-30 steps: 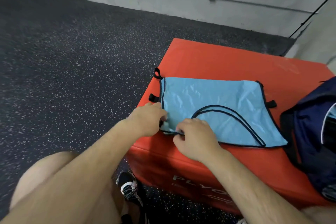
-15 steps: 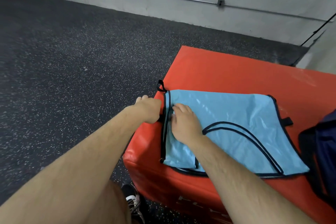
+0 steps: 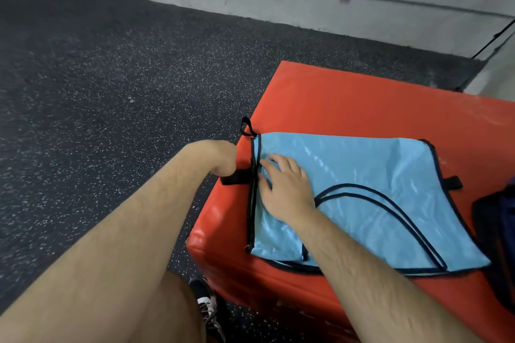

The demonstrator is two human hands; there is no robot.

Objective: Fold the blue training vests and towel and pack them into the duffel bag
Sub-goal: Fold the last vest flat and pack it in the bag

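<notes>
While my right hand (image 3: 287,186) lies flat on the blue training vest (image 3: 376,170), its fingers are straight and slightly spread, pressing the fabric down just inside the vest's left hem, with the fingertips pointing toward that black-trimmed edge. My left hand (image 3: 220,156) is off the left side of the red box (image 3: 362,103), curled into a fist over the black side strap (image 3: 237,177) that sticks out from the hem; the knuckles hide the fingertips, but the strap runs straight from the hem into that closed hand. The vest lies flat and folded on top of the box, at its near-left corner, with its long axis running left to right across the box top. Its left hem runs along the box's left edge, and its right hem, with a small black tab (image 3: 452,182), ends just short of the dark duffel bag (image 3: 493,231) at the right.
</notes>
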